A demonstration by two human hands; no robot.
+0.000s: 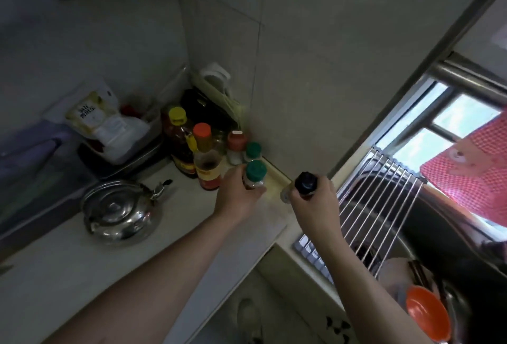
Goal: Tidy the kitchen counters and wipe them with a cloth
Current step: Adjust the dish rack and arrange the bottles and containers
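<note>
kettle [120, 213]: glossy polished metal | rack [378, 206]: shiny metal rods | desk [68, 275]: smooth matt pale | cloth [472, 168]: red checked fabric

bare forearms, sleeveless, hands [236, 195] ungloved

The far corner holds a cluster of coloured caps: a yellow cap [177, 115] on a dark amber bottle [181, 149], an orange cap [202, 131] on a bottle with a red and yellow label [208, 172], a reddish-brown lid [237, 138], and two green lids [253, 149], the nearer one [256, 169] on the clear jar in the left hand [238, 195]. The right hand [315, 201] holds a bottle with a black cap [305, 182]. To the left, a shiny silver kettle [120, 212] sits on the pale cream counter [55, 272] near a white and yellow packet [93, 113], while on the right a red cloth with a white check [472, 179] hangs by the window, and an orange bowl [426, 313] sits near the silver wire rack [384, 201].
</note>
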